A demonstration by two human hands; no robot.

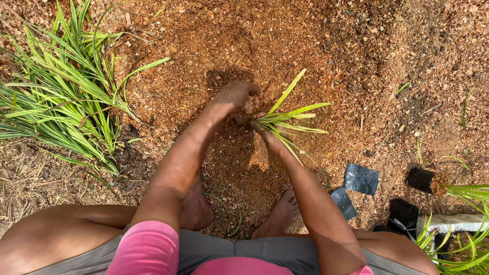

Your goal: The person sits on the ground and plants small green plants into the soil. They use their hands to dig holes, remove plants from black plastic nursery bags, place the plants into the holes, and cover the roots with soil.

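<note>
I squat over loose brown soil (pixel 285 46). My right hand (pixel 268 136) grips the base of a small grass seedling (pixel 290 114), whose green blades fan up and to the right. My left hand (pixel 235 95), dusted with soil, is cupped with its fingers curled down on the ground just left of the seedling's base. Whether it holds soil is hidden. Both my bare feet (pixel 277 216) rest on the soil below the hands.
A big clump of long green grass (pixel 61 97) lies at the left. Two empty black nursery bags (pixel 360 178) lie at the right, near more bagged seedlings (pixel 423 179) and a white block (pixel 453 222) at the lower right.
</note>
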